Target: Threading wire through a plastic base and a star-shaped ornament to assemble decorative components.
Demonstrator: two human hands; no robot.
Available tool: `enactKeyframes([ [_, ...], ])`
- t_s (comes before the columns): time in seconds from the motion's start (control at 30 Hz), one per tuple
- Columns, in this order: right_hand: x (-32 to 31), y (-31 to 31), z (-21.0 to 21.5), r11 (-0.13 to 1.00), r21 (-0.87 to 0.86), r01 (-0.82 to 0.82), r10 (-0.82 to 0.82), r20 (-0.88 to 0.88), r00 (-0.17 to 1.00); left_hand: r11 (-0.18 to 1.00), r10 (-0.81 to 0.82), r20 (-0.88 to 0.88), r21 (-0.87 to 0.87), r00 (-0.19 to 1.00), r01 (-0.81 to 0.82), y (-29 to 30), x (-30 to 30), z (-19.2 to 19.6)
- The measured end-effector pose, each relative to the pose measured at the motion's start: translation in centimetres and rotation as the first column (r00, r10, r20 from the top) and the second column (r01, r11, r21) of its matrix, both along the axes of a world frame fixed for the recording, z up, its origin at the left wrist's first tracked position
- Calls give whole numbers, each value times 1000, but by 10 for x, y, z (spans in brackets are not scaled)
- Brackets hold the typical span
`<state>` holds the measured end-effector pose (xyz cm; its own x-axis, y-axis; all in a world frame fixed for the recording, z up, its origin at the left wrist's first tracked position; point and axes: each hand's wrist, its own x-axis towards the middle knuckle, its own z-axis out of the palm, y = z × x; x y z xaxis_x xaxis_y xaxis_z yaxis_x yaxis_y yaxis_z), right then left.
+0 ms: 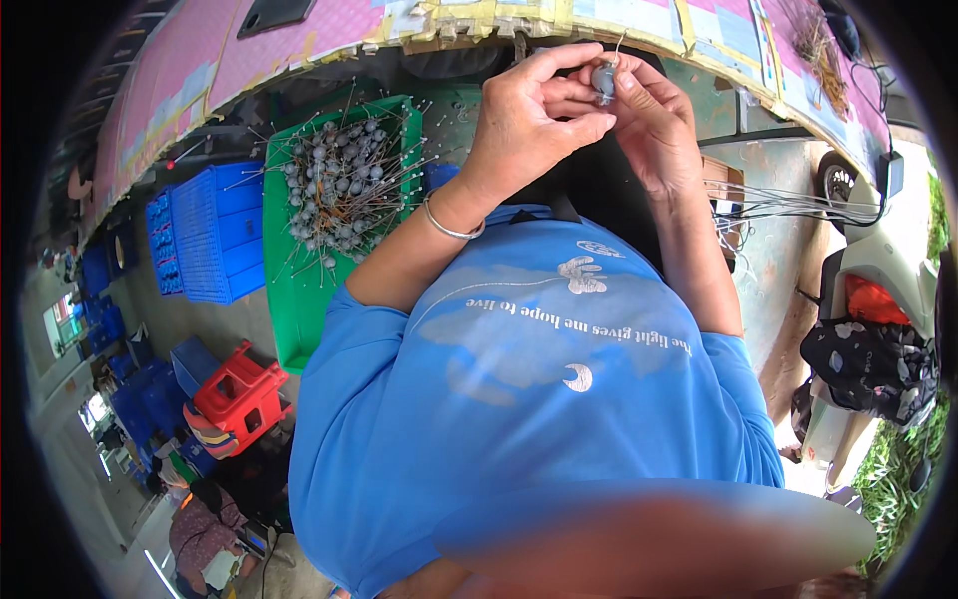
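Observation:
Close to the table edge, both hands meet around a small grey ball [604,82] with a thin pale strand sticking up beside it. My right hand [659,125] grips the ball between its thumb and bent fingers. My left hand [529,120], with a bracelet on its wrist, curls its fingers against the ball's left side; its thumb lies just below. To the left, a green crate [289,329] holds a heap of similar grey balls [339,180] on thin wires that poke out in many directions.
A worktable [349,25] with a pink, taped top spans the far side, with a dark flat object [274,14] on it. Left stand blue crates [215,235] and a red plastic stool [239,399]. Right are long wires [788,203] and a parked scooter [888,250]. Another person [205,529] sits lower left.

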<state>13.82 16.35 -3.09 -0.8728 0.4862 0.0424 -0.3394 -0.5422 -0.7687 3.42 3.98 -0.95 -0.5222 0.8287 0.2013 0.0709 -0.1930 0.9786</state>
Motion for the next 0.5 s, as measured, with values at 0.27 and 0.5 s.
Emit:
enactKeyframes([
  [0.27, 11, -4, -2, 929, 353, 107, -99, -41, 994, 974, 185, -339, 187, 923, -127, -13, -9, -10],
  [0.5, 18, -3, 20, 801, 598, -23, 72, -58, 996, 987, 127, -517, 150, 847, -56, -46, -11, 15],
])
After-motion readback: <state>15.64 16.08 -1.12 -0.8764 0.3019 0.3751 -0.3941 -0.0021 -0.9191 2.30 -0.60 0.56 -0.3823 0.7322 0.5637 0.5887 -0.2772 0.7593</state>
